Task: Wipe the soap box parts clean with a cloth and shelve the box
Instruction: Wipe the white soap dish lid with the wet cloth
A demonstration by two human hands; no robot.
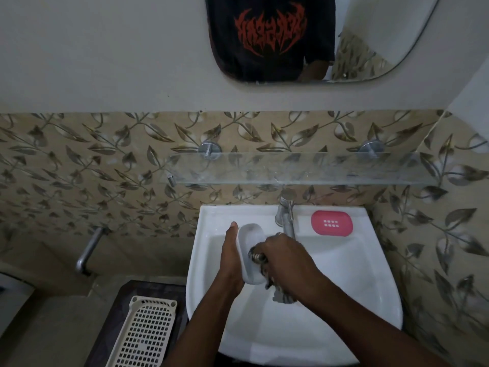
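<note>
Over the white sink (344, 274), my left hand (232, 258) grips a white oval soap box part (251, 239) by its left edge, tilted with its hollow side facing right. My right hand (287, 260) is closed around a bunched dark cloth (258, 256) and presses it into that part; a tail of the cloth hangs below the wrist. The pink soap box part (331, 223), with a grid of small drain holes, lies flat on the sink's back ledge, right of the tap. A glass shelf (304, 168) runs along the wall above the sink.
A chrome tap (285, 215) stands at the back of the sink, close behind my right hand. A mirror (291, 49) hangs above the shelf. A cream plastic basket (145, 337) lies on a dark surface at lower left. A metal pipe (88, 250) sticks out of the left wall.
</note>
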